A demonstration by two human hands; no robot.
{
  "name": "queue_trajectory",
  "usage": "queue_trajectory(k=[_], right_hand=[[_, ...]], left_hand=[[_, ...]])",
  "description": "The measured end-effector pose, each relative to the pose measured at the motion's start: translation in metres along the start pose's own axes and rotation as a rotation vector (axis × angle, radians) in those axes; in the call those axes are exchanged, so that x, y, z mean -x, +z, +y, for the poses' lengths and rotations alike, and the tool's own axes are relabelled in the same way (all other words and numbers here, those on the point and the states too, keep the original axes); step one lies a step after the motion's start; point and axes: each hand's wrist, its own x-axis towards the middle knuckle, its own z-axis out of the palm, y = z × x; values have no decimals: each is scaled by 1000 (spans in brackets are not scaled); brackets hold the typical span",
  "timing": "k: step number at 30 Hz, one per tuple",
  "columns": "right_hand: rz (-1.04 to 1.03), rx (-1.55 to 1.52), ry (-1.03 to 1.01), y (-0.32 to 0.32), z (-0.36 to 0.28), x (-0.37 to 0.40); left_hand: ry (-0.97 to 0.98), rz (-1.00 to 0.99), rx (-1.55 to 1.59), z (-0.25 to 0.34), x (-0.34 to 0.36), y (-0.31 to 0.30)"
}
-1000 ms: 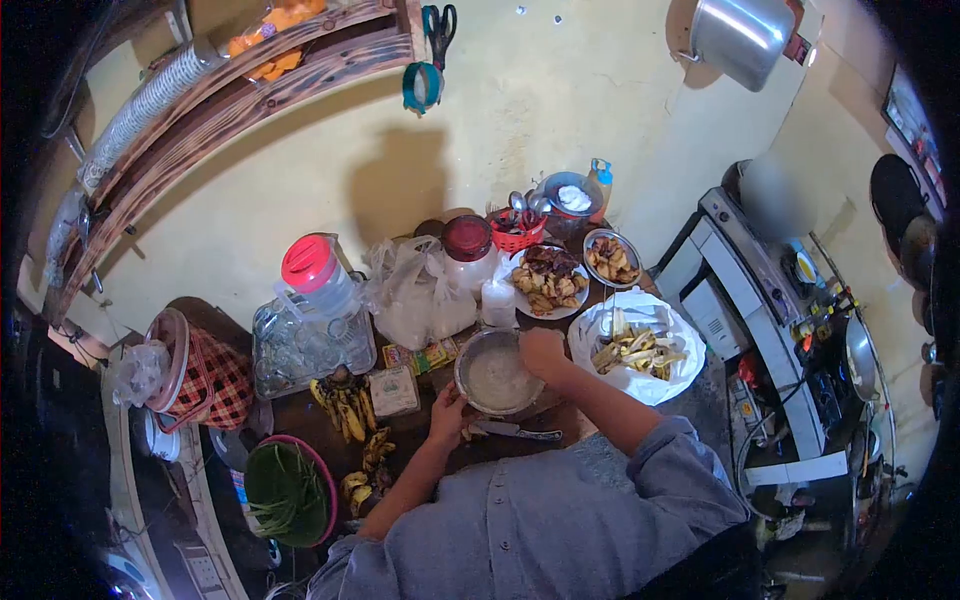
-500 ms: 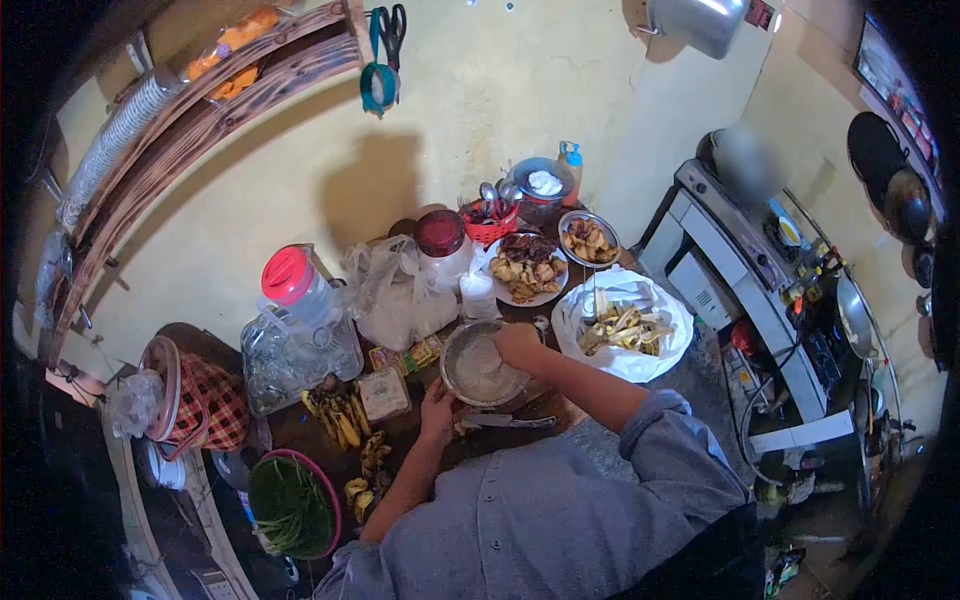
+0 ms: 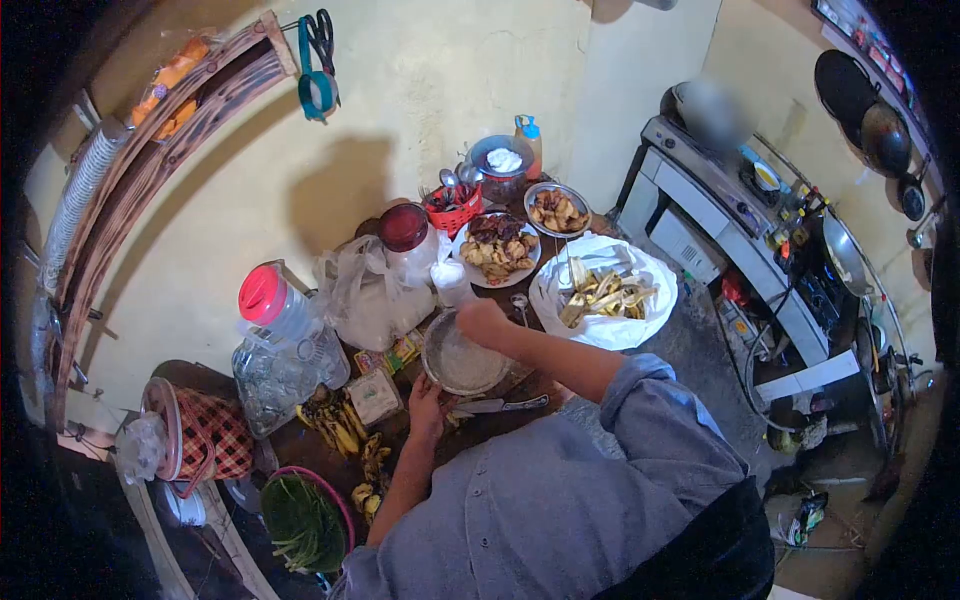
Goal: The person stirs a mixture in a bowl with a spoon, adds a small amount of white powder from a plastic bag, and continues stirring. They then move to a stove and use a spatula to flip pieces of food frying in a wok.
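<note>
A steel bowl (image 3: 455, 368) with a pale wet mix stands on the dark table (image 3: 500, 425). My left hand (image 3: 425, 402) holds the bowl's near rim. My right hand (image 3: 485, 322) sits at the bowl's far rim, fingers curled down into it; what they hold is hidden. A knife (image 3: 498, 405) lies just in front of the bowl. Small bananas (image 3: 335, 425) lie to the left.
A white bag of banana peels (image 3: 600, 295) lies to the right. Plates of fried pieces (image 3: 498, 252), a red-lidded jar (image 3: 405, 235), a big water jug (image 3: 275, 330) and plastic bags crowd the back. A bowl of greens (image 3: 305, 520) sits near left. A stove counter (image 3: 760, 230) stands right.
The view has swung left and down, so everything sits lower and further left in the frame. My hands stay at the bowl; the right hand has shifted slightly along the far rim.
</note>
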Motion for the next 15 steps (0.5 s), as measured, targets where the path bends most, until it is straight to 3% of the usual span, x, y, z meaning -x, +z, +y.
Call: queue_trajectory(k=[4,6,10,13,15], right_hand=[[-204,12,-128,-6,2,-5],[221,25,-492,-14,15,-16],[339,-209,-574,-23,16,-23],[333,-37,-742,-25,25,-26],[-14,173,-751,-25,31,-30]], left_hand=[[-4,2,5,2,0,1],[-13,-25,39,0,-1,0],[-18,-8,14,-5,-6,-6],[-6,-17,25,-4,-6,-6],[-14,3,3,-1,-5,-2]])
